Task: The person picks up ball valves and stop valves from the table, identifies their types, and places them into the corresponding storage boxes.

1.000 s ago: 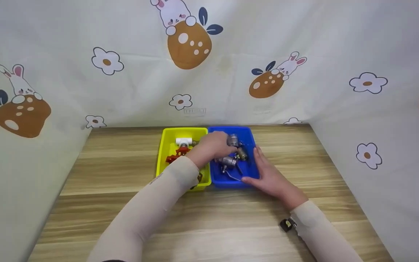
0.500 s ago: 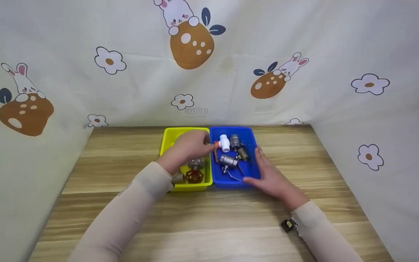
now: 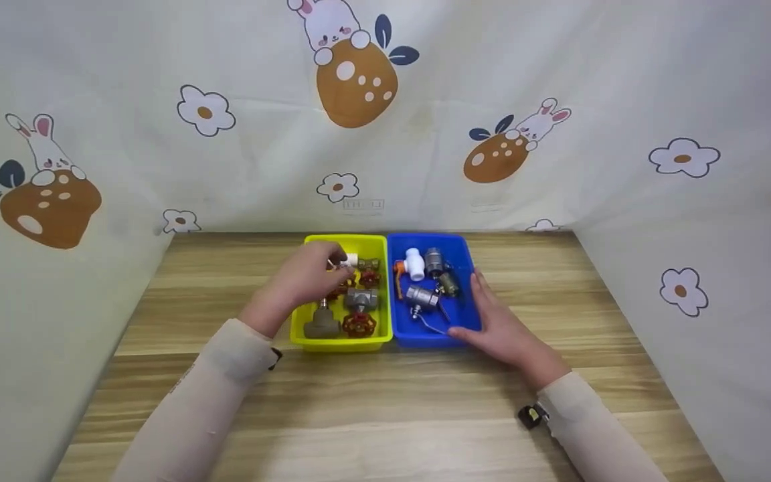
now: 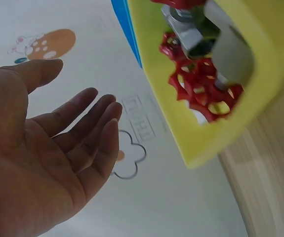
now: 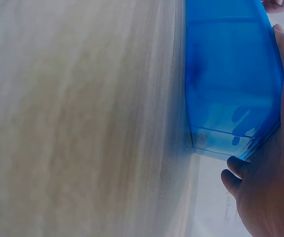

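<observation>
My left hand (image 3: 305,274) hovers above the left side of the yellow bin (image 3: 342,344). In the left wrist view its palm shows, fingers loosely bent and holding nothing. Inside that bin lie several valves with red handwheels, such as a metal gate valve (image 3: 361,301); the hand hides some. My right hand (image 3: 502,328) rests on the blue bin (image 3: 430,340), straight fingers along its right wall and thumb at the front rim. That bin holds a white valve (image 3: 414,264) with an orange lever, plus metal lever valves, one of them (image 3: 421,296) near the middle.
Both bins stand side by side, touching, at the back of the wooden table (image 3: 385,408). Behind and beside them rises a pale cloth wall (image 3: 412,154) printed with rabbits and flowers. A small black device (image 3: 531,416) sits at the right wrist.
My left hand has let go of the white valve with the orange lever, which now lies in the blue bin, and moved left over the yellow bin. The right hand stays put.
</observation>
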Action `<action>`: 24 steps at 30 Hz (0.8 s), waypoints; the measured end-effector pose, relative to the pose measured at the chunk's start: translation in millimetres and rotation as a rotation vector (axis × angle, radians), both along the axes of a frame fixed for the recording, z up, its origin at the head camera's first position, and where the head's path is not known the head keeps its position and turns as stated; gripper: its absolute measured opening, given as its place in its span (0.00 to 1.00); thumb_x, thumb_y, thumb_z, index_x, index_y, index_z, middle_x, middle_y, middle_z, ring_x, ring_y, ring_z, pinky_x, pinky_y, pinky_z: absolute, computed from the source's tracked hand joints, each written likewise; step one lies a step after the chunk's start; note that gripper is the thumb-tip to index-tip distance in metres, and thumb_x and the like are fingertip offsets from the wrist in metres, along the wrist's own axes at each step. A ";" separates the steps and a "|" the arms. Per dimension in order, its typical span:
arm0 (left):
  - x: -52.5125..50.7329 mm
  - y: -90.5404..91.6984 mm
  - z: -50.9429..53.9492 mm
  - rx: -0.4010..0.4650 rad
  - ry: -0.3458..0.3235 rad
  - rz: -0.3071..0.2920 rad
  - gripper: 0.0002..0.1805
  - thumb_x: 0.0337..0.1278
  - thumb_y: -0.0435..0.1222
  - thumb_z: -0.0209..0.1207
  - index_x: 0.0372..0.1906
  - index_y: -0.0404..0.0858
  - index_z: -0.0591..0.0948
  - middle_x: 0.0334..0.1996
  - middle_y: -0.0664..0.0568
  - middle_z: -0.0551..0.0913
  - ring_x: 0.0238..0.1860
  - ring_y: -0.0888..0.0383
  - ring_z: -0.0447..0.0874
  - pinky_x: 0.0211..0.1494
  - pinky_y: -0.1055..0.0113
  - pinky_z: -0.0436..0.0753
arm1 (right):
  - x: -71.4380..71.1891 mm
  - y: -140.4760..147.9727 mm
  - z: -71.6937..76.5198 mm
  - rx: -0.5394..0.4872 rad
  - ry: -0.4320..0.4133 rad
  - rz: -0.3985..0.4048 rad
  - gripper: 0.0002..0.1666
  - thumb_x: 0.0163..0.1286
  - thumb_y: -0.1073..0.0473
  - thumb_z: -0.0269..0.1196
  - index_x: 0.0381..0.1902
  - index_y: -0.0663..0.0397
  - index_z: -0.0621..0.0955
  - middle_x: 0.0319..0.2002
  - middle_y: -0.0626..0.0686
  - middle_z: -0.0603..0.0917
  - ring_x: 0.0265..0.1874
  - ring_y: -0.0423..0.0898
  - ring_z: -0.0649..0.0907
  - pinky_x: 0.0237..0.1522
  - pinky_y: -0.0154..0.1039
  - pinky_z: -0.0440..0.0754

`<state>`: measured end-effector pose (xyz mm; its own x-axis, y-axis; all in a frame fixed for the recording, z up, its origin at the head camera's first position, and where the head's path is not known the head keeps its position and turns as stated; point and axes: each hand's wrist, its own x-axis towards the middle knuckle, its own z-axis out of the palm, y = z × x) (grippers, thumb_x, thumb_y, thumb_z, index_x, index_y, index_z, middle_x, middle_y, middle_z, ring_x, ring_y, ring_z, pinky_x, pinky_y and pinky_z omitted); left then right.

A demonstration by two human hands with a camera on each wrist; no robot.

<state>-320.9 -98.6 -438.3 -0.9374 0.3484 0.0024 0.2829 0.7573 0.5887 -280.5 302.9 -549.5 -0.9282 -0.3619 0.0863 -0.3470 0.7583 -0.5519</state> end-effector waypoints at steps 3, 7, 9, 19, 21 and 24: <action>1.6 -13.6 -3.6 -0.002 0.001 0.038 0.24 0.79 0.49 0.66 0.62 0.33 0.85 0.59 0.40 0.87 0.57 0.42 0.87 0.64 0.44 0.87 | 0.2 0.1 -0.2 -0.005 -0.003 -0.004 0.74 0.72 0.33 0.74 0.92 0.58 0.42 0.91 0.61 0.39 0.87 0.67 0.50 0.83 0.67 0.54; 3.0 -32.7 -8.7 -0.029 0.052 0.070 0.24 0.78 0.46 0.67 0.63 0.31 0.84 0.61 0.37 0.86 0.60 0.39 0.86 0.65 0.41 0.85 | -0.2 0.0 -0.7 -0.005 0.009 0.004 0.73 0.73 0.32 0.73 0.91 0.60 0.42 0.91 0.62 0.40 0.87 0.69 0.50 0.83 0.68 0.54; 3.4 -42.0 -11.5 -0.043 0.089 0.080 0.24 0.78 0.44 0.67 0.63 0.30 0.84 0.60 0.36 0.86 0.61 0.38 0.85 0.65 0.40 0.84 | -0.6 -0.2 -0.8 -0.003 0.017 0.006 0.73 0.73 0.33 0.73 0.91 0.61 0.42 0.91 0.63 0.41 0.87 0.69 0.50 0.83 0.68 0.54; 8.8 -84.6 -36.0 -0.081 0.153 0.153 0.24 0.78 0.43 0.66 0.66 0.30 0.82 0.64 0.35 0.83 0.62 0.35 0.84 0.66 0.36 0.83 | -1.8 -1.0 -0.3 -0.016 -0.002 0.007 0.74 0.72 0.30 0.73 0.91 0.59 0.43 0.91 0.63 0.41 0.87 0.67 0.50 0.83 0.67 0.54; 8.9 -90.6 -40.7 -0.088 0.165 0.160 0.24 0.78 0.43 0.66 0.66 0.30 0.82 0.64 0.35 0.83 0.63 0.34 0.84 0.67 0.35 0.82 | -1.8 -0.8 -0.7 -0.023 -0.002 0.005 0.74 0.72 0.30 0.73 0.91 0.60 0.43 0.91 0.62 0.41 0.87 0.68 0.50 0.83 0.68 0.55; 7.7 -98.8 -45.9 -0.092 0.177 0.167 0.24 0.78 0.43 0.66 0.66 0.29 0.82 0.65 0.33 0.83 0.65 0.32 0.82 0.70 0.34 0.80 | -2.1 -0.4 -1.1 -0.031 -0.005 0.000 0.74 0.71 0.31 0.73 0.91 0.60 0.43 0.91 0.61 0.41 0.87 0.67 0.50 0.83 0.68 0.54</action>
<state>-313.2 -197.3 -484.3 -0.9697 0.1951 0.1467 0.2418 0.8503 0.4675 -282.6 302.5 -550.6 -0.9287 -0.3590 0.0931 -0.3441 0.7406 -0.5771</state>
